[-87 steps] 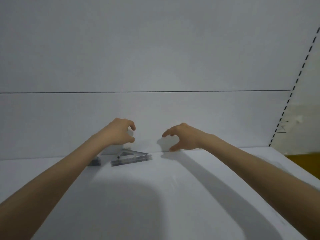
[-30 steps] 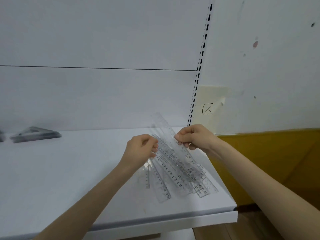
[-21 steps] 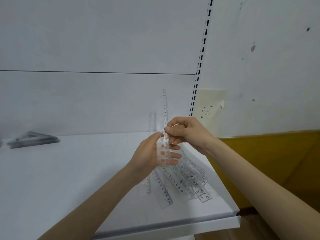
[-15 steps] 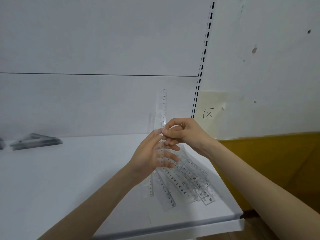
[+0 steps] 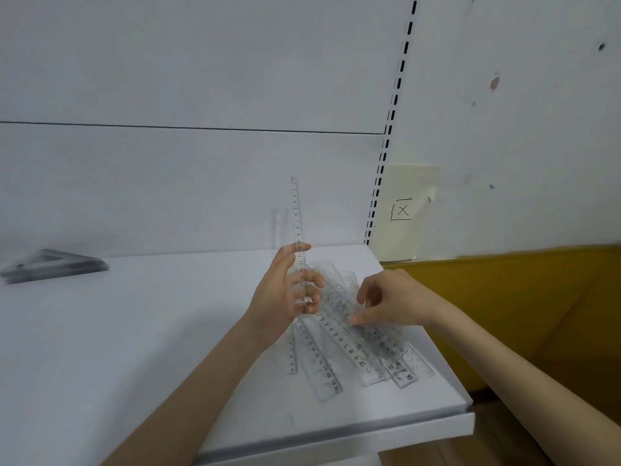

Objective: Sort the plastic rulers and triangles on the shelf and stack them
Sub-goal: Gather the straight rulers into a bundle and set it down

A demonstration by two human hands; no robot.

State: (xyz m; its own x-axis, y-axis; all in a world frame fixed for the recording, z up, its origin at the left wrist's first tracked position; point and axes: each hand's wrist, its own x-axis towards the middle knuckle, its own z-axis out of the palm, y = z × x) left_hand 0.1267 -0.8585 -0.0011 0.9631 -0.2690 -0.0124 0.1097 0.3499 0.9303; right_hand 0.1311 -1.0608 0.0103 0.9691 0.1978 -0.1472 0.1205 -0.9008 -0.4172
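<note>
My left hand (image 5: 285, 294) grips a clear plastic ruler (image 5: 296, 216) that stands upright, its top end well above my fingers. Several more clear rulers (image 5: 349, 351) lie fanned out on the white shelf (image 5: 134, 348) near its right front corner. My right hand (image 5: 389, 301) is down on that pile, fingers curled, thumb and fingertips touching the topmost rulers. Far to the left on the shelf lies a stack of clear triangles (image 5: 53, 265), blurred.
The shelf's front edge (image 5: 336, 435) and right corner are close below the pile. A slotted upright (image 5: 386, 139) bounds the shelf at the right. Beyond it is a wall with a taped note (image 5: 403, 210) and a yellow lower band.
My right hand has let go of the upright ruler and dropped to the pile on the shelf. The left hand now holds the upright ruler alone.
</note>
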